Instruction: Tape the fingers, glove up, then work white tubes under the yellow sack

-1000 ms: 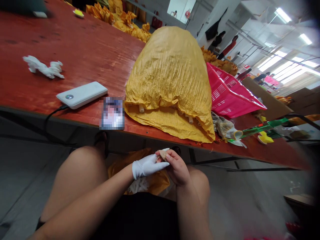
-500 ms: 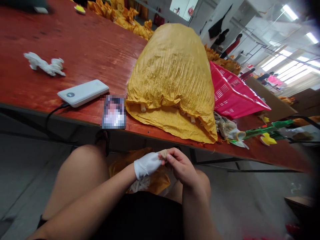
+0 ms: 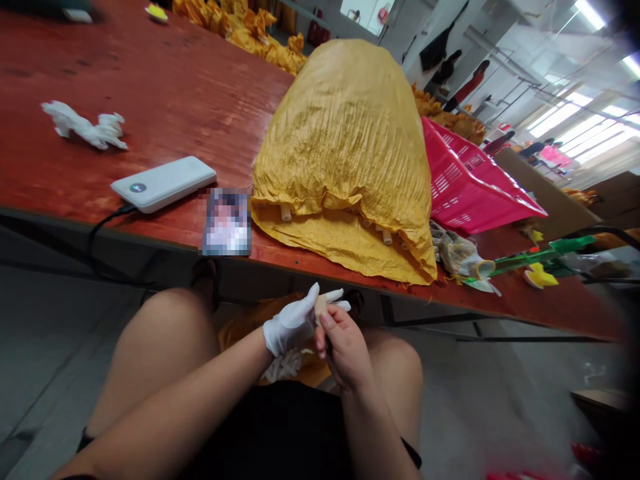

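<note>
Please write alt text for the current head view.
A seated person's bare right hand holds a small beige piece at the white-gloved left hand. A large yellow sack rests on the red table ahead, beside a pink basket.

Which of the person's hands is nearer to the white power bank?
Left: in the picture, the left hand is below and right of the power bank; the right hand is farther right.

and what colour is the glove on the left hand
White; the glove shows best in the head view.
</note>
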`<state>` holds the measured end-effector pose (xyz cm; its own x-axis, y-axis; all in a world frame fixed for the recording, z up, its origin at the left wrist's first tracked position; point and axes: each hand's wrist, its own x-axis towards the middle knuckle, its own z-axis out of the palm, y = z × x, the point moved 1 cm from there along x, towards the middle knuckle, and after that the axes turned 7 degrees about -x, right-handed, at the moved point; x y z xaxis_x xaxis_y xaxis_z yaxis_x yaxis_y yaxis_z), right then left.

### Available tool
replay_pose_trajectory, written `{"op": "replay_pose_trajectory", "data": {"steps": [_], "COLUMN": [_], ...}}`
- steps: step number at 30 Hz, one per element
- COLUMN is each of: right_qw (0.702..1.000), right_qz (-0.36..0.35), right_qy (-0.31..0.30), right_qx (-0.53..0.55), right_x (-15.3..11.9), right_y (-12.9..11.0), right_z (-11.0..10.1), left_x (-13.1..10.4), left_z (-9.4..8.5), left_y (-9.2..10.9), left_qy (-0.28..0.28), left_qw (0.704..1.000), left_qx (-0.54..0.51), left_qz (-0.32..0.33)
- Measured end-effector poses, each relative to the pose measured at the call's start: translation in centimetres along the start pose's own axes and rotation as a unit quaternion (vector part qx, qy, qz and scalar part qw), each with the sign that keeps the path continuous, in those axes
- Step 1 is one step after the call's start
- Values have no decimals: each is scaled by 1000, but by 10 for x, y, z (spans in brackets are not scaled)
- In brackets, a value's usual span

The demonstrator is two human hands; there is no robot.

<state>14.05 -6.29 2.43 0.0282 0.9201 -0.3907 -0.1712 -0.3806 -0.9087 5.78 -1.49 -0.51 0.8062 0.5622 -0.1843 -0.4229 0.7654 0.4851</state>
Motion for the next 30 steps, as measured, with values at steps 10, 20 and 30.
{"op": "replay_pose_trajectory", "data": {"steps": [10,20,30], "right_qw": [998,996,997], "right_qz": [-11,-8,8], "right_qy": [34,-12,-23], "right_qx": [-51,-86,-68], "right_x": [0,4,7], "right_y": [-2,13,18], "right_z": [-1,10,7], "left_x": [12,-1,-8], "left_z": [-11,-10,-4], "left_y": [-3,8,14], "left_qy": [-30,3,-16], "left_qw": [999,986,982], "left_qx": [-35,-158,-158], "left_qz": [21,45,103]}}
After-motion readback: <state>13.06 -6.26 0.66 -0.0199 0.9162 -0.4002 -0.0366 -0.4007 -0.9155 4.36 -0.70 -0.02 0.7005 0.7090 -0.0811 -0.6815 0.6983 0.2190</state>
